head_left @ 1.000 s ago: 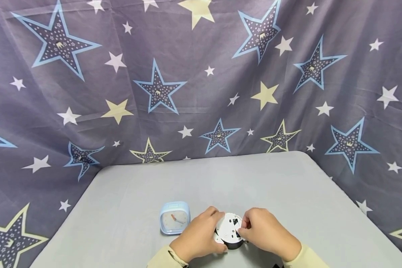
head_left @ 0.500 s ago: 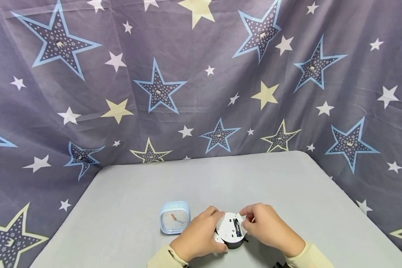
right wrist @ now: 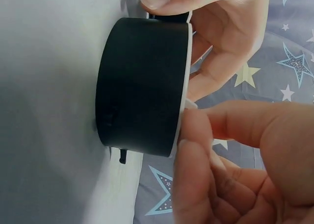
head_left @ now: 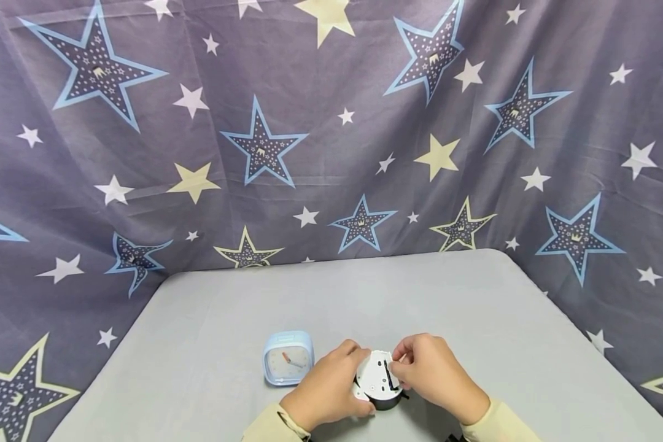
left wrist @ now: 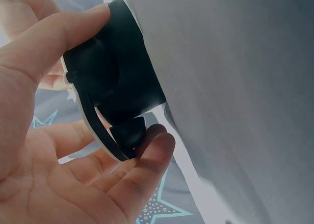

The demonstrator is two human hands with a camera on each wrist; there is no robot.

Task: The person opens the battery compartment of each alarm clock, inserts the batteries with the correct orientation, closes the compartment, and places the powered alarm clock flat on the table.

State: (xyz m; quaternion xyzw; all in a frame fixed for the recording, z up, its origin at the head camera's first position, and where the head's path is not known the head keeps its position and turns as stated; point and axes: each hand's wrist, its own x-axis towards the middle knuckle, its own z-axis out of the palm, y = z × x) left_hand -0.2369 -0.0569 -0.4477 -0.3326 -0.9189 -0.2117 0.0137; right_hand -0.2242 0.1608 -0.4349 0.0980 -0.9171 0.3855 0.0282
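Note:
My left hand grips a round black clock by its left side, white back turned up. In the left wrist view, the thumb lies on the black casing and the fingers reach round the lower edge. My right hand is at the clock's right side, thumb and forefinger pinching a white battery cover at the back's edge. A dark slit of the battery compartment shows beside those fingertips. Most of the cover is hidden by the fingers.
A light blue square alarm clock stands left of my left hand, its dial facing me. The grey table ends at a star-patterned cloth at the back and sides. A small black peg sticks out from the round clock's casing.
My right hand first lifted the cover away to the right, baring the long dark compartment. It has since come back left, and only a narrow slit shows now. The left hand has stayed still.

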